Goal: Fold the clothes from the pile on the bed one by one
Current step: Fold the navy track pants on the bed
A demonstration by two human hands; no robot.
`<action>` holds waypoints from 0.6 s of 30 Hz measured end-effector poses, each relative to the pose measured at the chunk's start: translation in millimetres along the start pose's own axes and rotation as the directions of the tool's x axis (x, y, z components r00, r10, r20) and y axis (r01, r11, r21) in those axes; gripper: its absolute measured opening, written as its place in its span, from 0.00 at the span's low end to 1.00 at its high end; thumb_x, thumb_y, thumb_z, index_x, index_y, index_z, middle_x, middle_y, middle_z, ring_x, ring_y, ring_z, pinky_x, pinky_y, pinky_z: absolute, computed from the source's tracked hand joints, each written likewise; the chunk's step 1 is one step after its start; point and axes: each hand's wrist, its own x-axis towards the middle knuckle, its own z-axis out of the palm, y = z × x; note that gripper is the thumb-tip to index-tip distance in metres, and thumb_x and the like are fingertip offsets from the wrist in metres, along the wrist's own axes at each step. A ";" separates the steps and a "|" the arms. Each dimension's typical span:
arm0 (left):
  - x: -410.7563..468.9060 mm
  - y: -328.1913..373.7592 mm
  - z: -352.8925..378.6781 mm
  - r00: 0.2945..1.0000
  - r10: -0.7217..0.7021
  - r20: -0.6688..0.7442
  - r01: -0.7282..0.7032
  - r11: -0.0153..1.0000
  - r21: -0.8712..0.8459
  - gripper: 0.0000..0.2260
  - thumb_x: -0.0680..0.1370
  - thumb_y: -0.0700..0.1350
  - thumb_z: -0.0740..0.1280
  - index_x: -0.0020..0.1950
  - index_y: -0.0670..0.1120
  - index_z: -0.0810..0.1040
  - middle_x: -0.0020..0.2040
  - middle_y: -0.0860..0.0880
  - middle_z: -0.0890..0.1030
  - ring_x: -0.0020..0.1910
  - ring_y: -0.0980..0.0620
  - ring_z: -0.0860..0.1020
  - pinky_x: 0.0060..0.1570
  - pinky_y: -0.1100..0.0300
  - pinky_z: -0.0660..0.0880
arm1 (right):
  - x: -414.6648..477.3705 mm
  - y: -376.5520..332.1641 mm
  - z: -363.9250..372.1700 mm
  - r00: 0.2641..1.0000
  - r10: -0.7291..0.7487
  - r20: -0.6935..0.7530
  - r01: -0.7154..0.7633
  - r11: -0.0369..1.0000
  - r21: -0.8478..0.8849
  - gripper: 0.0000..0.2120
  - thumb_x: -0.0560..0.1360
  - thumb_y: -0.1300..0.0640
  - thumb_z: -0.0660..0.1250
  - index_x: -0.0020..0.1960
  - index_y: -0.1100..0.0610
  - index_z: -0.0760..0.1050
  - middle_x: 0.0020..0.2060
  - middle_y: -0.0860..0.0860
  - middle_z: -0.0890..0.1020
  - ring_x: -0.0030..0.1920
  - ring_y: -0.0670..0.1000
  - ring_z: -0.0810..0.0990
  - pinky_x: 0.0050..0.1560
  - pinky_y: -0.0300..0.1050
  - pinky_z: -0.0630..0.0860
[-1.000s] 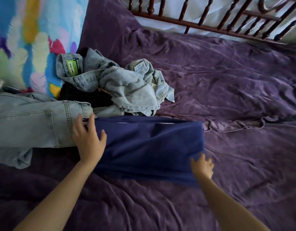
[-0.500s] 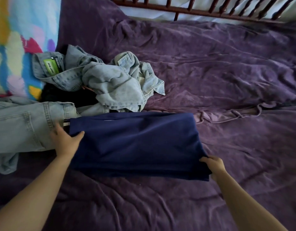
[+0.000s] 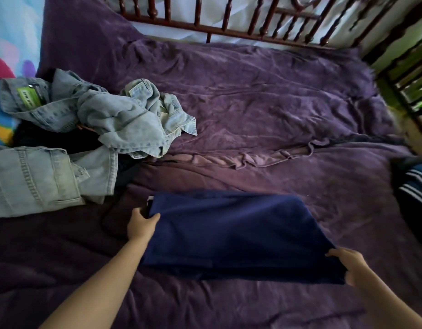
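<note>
A folded navy blue garment lies across the purple bedcover in front of me. My left hand grips its left end, thumb on top of the cloth. My right hand holds its right near corner, fingers tucked under the fabric. To the left lies the pile: a crumpled light denim piece with a green tag, over something dark, and pale jeans stretched flat at the left edge.
A dark wooden spindle rail runs along the far side of the bed and down the right. A colourful patterned cloth sits at the far left. A dark garment with white stripes shows at the right edge.
The blue garment has moved right and toward me, away from the jeans, with both hands holding its ends. My view has swung right, showing the striped garment.
</note>
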 end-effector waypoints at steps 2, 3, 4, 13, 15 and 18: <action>-16.1 7.8 21.7 0.999 -0.023 0.037 0.019 0.996 0.085 0.27 0.76 0.46 0.69 0.70 0.39 0.64 0.65 0.36 0.71 0.61 0.35 0.71 0.57 0.44 0.71 | -0.6 13.0 -14.9 1.000 -0.005 -0.025 0.005 1.000 -0.013 0.07 0.69 0.74 0.66 0.47 0.68 0.76 0.33 0.58 0.75 0.36 0.59 0.74 0.35 0.51 0.72; -24.1 12.7 28.9 1.000 -0.005 0.018 0.002 0.986 0.169 0.29 0.76 0.47 0.68 0.73 0.41 0.60 0.68 0.36 0.67 0.64 0.35 0.69 0.58 0.43 0.70 | -3.1 15.8 -16.0 0.999 -0.029 -0.031 0.029 0.999 -0.014 0.07 0.70 0.74 0.65 0.46 0.67 0.77 0.32 0.58 0.75 0.36 0.59 0.73 0.36 0.51 0.72; -32.6 17.6 33.4 0.999 0.042 -0.011 -0.037 0.965 0.258 0.31 0.76 0.47 0.68 0.74 0.43 0.58 0.70 0.36 0.64 0.66 0.35 0.66 0.59 0.42 0.68 | -6.9 15.2 -14.1 0.997 -0.067 -0.029 0.066 0.998 -0.013 0.06 0.70 0.74 0.65 0.45 0.67 0.77 0.32 0.57 0.75 0.35 0.58 0.73 0.36 0.50 0.71; -59.9 31.5 34.6 0.866 0.411 0.285 -0.443 0.895 0.055 0.11 0.81 0.41 0.59 0.60 0.41 0.77 0.63 0.44 0.76 0.61 0.48 0.73 0.56 0.60 0.68 | -105.4 -27.5 77.7 0.748 -0.630 0.206 0.650 0.759 -0.041 0.05 0.67 0.74 0.64 0.40 0.68 0.77 0.32 0.53 0.75 0.37 0.48 0.71 0.30 0.34 0.66; -61.3 40.8 26.1 0.908 0.187 0.375 -0.086 0.959 -0.271 0.15 0.82 0.48 0.57 0.62 0.42 0.75 0.62 0.44 0.76 0.59 0.47 0.74 0.56 0.57 0.68 | -137.8 -26.1 114.4 0.636 -0.692 0.341 0.747 0.663 -0.046 0.10 0.67 0.74 0.65 0.45 0.66 0.80 0.36 0.52 0.77 0.40 0.47 0.72 0.39 0.39 0.70; -52.0 48.6 12.2 0.777 -0.007 0.630 0.407 0.769 -0.493 0.27 0.78 0.66 0.49 0.61 0.47 0.73 0.57 0.42 0.77 0.54 0.41 0.76 0.52 0.48 0.72 | -180.0 -13.3 171.1 0.516 -0.641 0.568 0.817 0.568 -0.100 0.08 0.68 0.68 0.64 0.46 0.66 0.79 0.39 0.59 0.81 0.40 0.48 0.71 0.45 0.49 0.72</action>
